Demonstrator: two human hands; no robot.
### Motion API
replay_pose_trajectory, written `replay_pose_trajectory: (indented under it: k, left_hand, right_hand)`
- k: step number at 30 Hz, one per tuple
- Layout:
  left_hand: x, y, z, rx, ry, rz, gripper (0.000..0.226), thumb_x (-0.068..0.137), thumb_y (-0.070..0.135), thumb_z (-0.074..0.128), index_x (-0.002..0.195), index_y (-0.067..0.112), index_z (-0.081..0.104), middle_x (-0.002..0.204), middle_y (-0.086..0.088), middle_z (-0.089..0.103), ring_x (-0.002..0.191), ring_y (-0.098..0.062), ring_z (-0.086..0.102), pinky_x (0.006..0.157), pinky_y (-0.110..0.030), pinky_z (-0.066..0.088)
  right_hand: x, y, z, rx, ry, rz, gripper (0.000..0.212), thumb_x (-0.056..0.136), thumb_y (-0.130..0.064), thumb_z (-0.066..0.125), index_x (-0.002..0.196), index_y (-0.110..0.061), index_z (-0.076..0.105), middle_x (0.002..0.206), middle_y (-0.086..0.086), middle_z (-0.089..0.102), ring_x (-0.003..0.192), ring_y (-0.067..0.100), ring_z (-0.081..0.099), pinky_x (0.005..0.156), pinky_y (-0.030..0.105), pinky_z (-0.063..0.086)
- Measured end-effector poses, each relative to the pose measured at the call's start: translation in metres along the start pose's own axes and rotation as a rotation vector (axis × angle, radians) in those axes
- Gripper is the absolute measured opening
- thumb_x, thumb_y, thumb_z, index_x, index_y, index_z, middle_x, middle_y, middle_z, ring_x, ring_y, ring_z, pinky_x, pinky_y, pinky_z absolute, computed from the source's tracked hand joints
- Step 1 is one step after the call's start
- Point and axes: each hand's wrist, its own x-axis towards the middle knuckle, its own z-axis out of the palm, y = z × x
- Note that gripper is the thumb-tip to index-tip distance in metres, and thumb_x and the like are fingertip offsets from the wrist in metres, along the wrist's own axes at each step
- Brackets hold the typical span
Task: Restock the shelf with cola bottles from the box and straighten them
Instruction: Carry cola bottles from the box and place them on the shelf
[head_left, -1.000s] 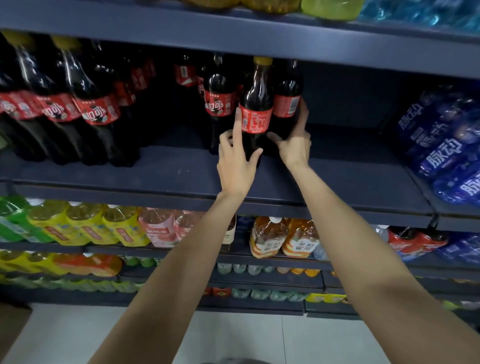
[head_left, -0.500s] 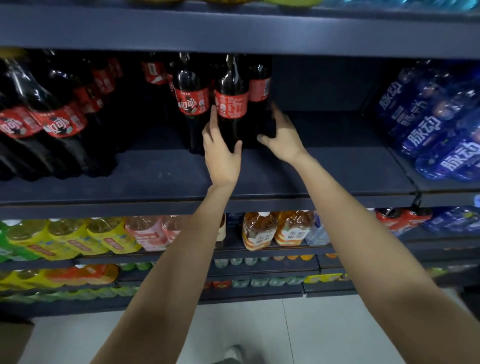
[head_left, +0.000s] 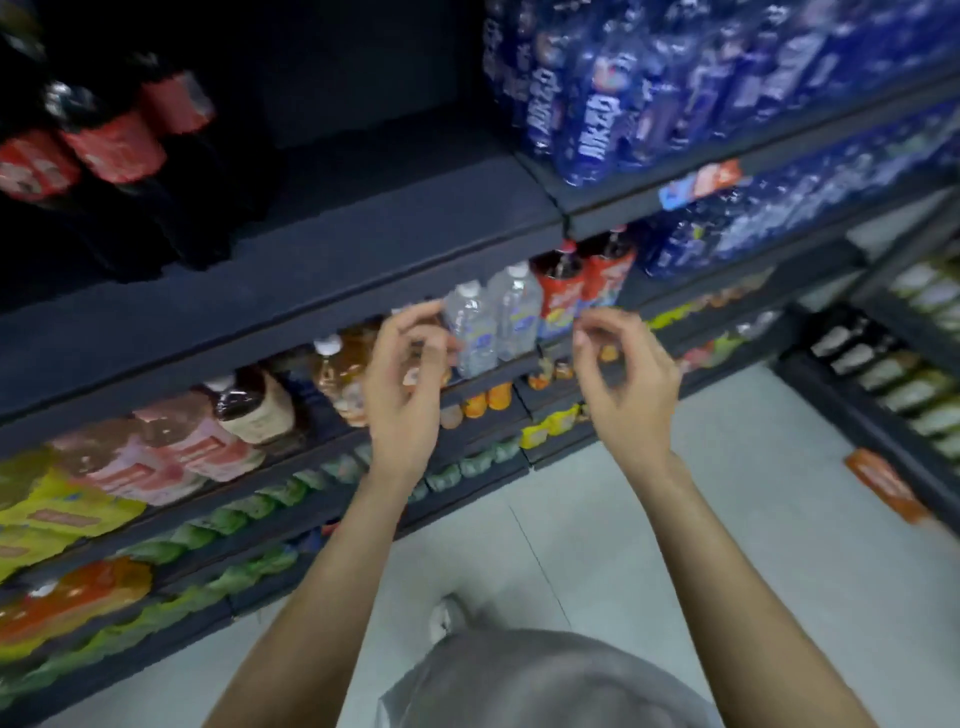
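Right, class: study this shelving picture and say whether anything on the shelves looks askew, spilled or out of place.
Nothing is clearly spilled or damaged. The dark plastic cola bottles with red labels at upper left appear to lean, but the whole view is tilted and blurred, so that may be the camera. Both the left hand and right hand hold nothing, loosely curled below that dark shelf.

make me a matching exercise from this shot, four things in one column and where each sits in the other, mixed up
Things:
1. cola bottles
2. blue bottle packs
3. clear water bottles
4. left hand

Places:
A. upper right shelf
B. in the air in front of the shelves, holding nothing
C. left end of the dark upper shelf
D. lower shelf, just beyond the hands

Pairs: 1-C, 2-A, 3-D, 4-B
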Motion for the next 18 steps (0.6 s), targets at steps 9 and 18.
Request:
replay_pose_trajectory:
  k: [9, 18]
  left_hand:
    - [-0.153, -0.089, 0.192, 0.202, -0.692, -0.415, 0.013, 0.088, 0.025, 0.06, 0.097, 0.033, 0.061, 0.081, 0.016, 0.068, 0.08, -0.001, 0.062, 0.075, -0.02, 0.046]
    - [-0.229, -0.118, 0.421, 0.486, -1.288, -0.477, 0.016, 0.089, 0.017, 0.061, 0.099, 0.029, 0.062, 0.092, 0.001, 0.068, 0.093, -0.022, 0.065, 0.089, -0.036, 0.049]
  right_hand:
    - [-0.177, 0.116, -0.231, -0.36, -0.141, 0.652, 0.03, 0.087, -0.012, 0.063, 0.117, -0.016, 0.062, 0.109, -0.002, 0.066, 0.093, 0.012, 0.063, 0.082, 0.036, 0.052]
    - [-0.294, 0.196, -0.406, -0.384, 0.065, 1.374, 0.037, 0.088, -0.015, 0.062, 0.125, -0.015, 0.058, 0.115, 0.004, 0.065, 0.1, 0.022, 0.063, 0.09, 0.038, 0.049]
